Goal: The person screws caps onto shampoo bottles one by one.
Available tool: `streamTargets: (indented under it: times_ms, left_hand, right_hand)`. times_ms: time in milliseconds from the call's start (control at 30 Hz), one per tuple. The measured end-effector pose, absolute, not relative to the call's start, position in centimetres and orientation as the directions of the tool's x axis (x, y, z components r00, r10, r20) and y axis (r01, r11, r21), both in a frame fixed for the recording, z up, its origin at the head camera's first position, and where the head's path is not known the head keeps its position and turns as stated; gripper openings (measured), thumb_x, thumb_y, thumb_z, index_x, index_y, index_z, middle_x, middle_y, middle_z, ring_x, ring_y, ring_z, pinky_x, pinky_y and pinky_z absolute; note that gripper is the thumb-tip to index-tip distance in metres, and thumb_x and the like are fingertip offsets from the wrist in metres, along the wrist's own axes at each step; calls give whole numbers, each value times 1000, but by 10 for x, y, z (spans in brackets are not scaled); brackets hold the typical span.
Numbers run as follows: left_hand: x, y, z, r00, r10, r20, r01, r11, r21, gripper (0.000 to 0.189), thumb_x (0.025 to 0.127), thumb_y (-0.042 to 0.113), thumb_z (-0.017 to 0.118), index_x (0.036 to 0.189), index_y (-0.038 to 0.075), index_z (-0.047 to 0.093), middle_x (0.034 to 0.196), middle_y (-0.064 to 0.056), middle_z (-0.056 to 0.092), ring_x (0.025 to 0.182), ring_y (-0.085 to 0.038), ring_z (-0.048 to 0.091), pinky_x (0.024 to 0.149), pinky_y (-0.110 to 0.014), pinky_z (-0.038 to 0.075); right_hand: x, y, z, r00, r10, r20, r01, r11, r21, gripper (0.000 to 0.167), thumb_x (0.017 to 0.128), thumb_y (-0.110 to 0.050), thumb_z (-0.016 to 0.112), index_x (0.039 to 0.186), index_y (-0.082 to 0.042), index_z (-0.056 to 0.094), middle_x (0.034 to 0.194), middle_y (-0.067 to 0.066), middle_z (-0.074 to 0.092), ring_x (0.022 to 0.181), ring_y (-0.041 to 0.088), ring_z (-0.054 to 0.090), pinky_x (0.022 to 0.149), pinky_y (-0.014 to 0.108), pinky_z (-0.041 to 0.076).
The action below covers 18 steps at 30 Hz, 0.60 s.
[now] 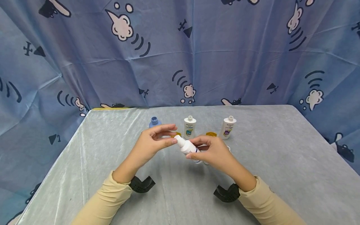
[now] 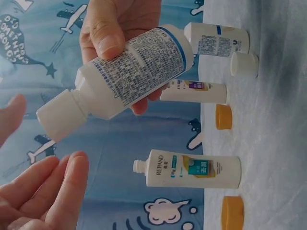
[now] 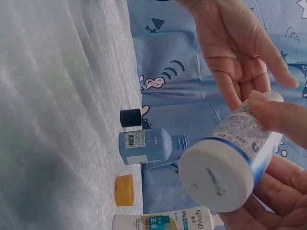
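Note:
My right hand (image 1: 212,153) grips a white bottle (image 2: 139,67) with small print and a blue stripe near its base. The bottle tilts above the table, its white cap (image 2: 61,115) pointing up toward my left hand (image 1: 150,139). In the left wrist view, the left hand's fingers (image 2: 72,187) and thumb are spread on either side of that cap, with a gap between skin and cap. From the right wrist view, the bottle's round white base (image 3: 216,177) faces the camera, and the left palm lies beyond it.
Behind the hands stand a capless blue bottle (image 3: 146,145) beside a dark cap (image 3: 130,118), and two capless white bottles, one teal-labelled (image 2: 194,170), one purple-labelled (image 1: 227,127). Yellow caps (image 2: 223,117) sit near them. Another white bottle (image 2: 216,39) stands beside a loose white cap (image 2: 244,64).

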State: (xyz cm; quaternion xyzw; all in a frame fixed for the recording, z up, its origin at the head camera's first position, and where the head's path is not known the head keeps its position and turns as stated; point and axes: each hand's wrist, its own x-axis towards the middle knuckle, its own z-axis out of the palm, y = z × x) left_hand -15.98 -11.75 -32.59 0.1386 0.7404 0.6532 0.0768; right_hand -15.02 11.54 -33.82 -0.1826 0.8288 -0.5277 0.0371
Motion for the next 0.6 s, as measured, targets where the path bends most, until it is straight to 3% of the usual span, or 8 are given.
streamTargets:
  times_ms: [167,300,600]
  left_hand:
    - [-161,-116,-329,-961,265,80,129,174,976,32,85,20,80,114,9,73,114,-8,74,98,-13,69,87,-30,57]
    - [-160,-116,-329,-960,270,81,137,196,971,24,85,23,80,106,11,75,109,-3,76,94,-14,68,84,-32,57]
    - [-159,-116,-328,-953,294,76,134,182,974,25,87,18,78,109,7,76,115,-5,74,102,-12,68,86,-30,56]
  right_hand:
    - [-150,114,-339,-929,-346,131,-267,384,-884,36,77,-18,87,107,-3,74,105,12,75,98,20,70,83,28,60]
    - [-150,114,-340,-932,-340,124,-259,391,-883,36,76,-18,87,107,-3,75,106,12,75,98,21,70,83,28,60]
    - [-151,115,-339,-930,-345,128,-271,409,-871,36,76,-17,87,107,-3,75,105,11,75,98,22,70,83,28,60]
